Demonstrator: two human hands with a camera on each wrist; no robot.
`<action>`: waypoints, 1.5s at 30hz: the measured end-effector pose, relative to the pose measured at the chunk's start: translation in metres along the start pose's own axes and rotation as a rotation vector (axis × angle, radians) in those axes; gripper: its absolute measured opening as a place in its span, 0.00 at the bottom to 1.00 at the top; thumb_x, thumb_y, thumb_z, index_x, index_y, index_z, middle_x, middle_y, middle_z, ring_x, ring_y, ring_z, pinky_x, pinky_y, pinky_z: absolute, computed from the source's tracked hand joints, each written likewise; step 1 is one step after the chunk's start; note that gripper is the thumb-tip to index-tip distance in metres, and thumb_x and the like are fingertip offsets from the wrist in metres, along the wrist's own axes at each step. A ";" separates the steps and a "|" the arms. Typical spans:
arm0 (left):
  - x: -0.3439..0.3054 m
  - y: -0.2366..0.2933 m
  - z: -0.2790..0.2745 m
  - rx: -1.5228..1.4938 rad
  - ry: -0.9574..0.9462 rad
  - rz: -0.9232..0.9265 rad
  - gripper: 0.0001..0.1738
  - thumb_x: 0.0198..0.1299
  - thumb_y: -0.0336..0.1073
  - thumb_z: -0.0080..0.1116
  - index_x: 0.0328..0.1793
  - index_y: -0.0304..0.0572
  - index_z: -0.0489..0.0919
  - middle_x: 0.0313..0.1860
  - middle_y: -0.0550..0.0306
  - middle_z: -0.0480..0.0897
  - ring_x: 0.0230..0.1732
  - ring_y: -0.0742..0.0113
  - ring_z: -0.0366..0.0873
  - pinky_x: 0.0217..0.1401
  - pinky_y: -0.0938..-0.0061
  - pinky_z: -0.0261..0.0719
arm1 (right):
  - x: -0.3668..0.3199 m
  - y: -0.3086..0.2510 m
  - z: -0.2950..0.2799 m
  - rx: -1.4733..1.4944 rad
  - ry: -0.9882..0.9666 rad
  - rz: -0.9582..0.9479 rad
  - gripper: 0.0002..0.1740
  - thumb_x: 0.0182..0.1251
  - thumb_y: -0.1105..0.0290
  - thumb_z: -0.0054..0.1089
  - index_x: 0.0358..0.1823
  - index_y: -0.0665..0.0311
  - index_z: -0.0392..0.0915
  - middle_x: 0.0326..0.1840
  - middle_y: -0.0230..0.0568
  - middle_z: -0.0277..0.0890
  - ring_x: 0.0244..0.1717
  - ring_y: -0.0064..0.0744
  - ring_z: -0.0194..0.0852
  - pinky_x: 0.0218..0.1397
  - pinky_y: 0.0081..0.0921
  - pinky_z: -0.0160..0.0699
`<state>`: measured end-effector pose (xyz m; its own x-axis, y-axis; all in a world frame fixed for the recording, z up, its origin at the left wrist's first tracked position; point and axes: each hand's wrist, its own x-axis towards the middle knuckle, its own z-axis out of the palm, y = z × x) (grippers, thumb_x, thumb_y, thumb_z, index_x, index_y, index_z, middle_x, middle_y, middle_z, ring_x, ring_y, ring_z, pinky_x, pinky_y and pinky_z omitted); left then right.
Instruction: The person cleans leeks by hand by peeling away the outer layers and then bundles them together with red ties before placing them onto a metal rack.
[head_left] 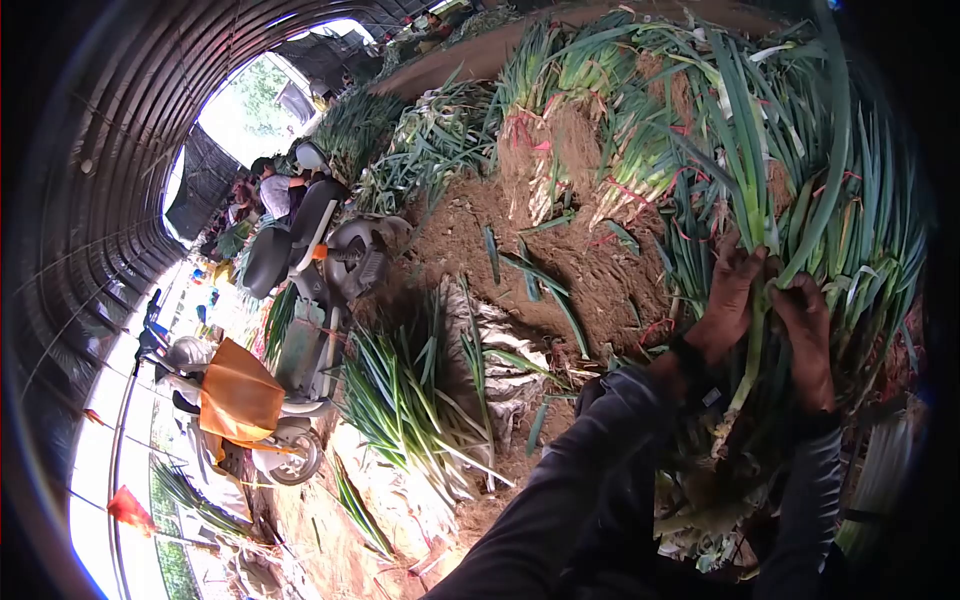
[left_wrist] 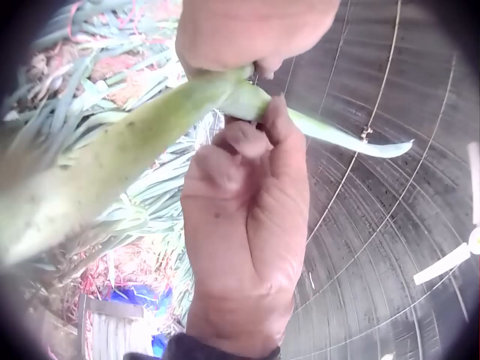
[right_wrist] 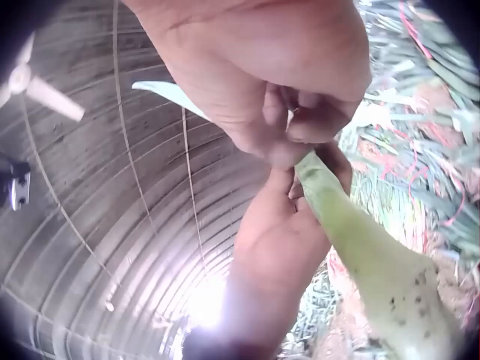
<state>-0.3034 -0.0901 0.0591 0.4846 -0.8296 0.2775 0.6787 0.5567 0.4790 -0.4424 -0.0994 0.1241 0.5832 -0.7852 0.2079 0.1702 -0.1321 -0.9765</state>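
Observation:
Both hands work on one large green onion (head_left: 747, 362), its pale stalk and root end hanging down and its leaves rising above the hands. My left hand (head_left: 733, 295) grips it where the leaves branch. Close beside it, my right hand (head_left: 803, 325) pinches a long leaf (head_left: 836, 150) that bends away from the stalk. In the left wrist view, the right hand (left_wrist: 244, 202) has its fingers curled at the leaf base. The right wrist view shows dark specks on the pale stalk (right_wrist: 409, 300), with the left hand (right_wrist: 274, 240) below the right.
Tied bundles of green onions (head_left: 590, 120) lie along the back and right. A loose pile (head_left: 410, 400) rests on pale sacking at left. Cut leaves (head_left: 545, 285) are scattered over the soil. Parked scooters (head_left: 300, 270) and people (head_left: 275, 188) are farther left, under an arched roof (head_left: 110, 150).

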 end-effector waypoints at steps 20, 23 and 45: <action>0.010 0.070 -0.012 0.228 0.093 0.108 0.24 0.72 0.34 0.60 0.72 0.51 0.69 0.48 0.54 0.82 0.40 0.67 0.78 0.40 0.72 0.81 | -0.181 0.201 -0.150 -1.071 -0.460 0.160 0.25 0.72 0.64 0.63 0.66 0.68 0.73 0.53 0.49 0.81 0.43 0.40 0.85 0.48 0.37 0.83; 0.006 0.065 -0.002 0.226 0.128 0.071 0.23 0.76 0.38 0.56 0.73 0.51 0.67 0.47 0.55 0.82 0.40 0.67 0.77 0.40 0.72 0.81 | -0.162 0.137 -0.099 -0.415 -0.241 0.220 0.24 0.72 0.64 0.63 0.66 0.66 0.75 0.53 0.53 0.81 0.45 0.39 0.84 0.51 0.38 0.82; 0.005 0.067 -0.013 0.317 0.117 0.056 0.35 0.76 0.44 0.56 0.84 0.55 0.56 0.48 0.57 0.77 0.34 0.68 0.77 0.36 0.70 0.86 | -0.072 0.030 -0.020 0.402 -0.075 0.385 0.09 0.77 0.65 0.62 0.47 0.63 0.80 0.25 0.23 0.71 0.20 0.12 0.66 0.23 0.16 0.60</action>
<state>-0.2479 -0.0562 0.0817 0.5885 -0.7774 0.2221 0.4531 0.5446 0.7058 -0.4948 -0.0587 0.0789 0.7155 -0.6842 -0.1415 0.2147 0.4080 -0.8874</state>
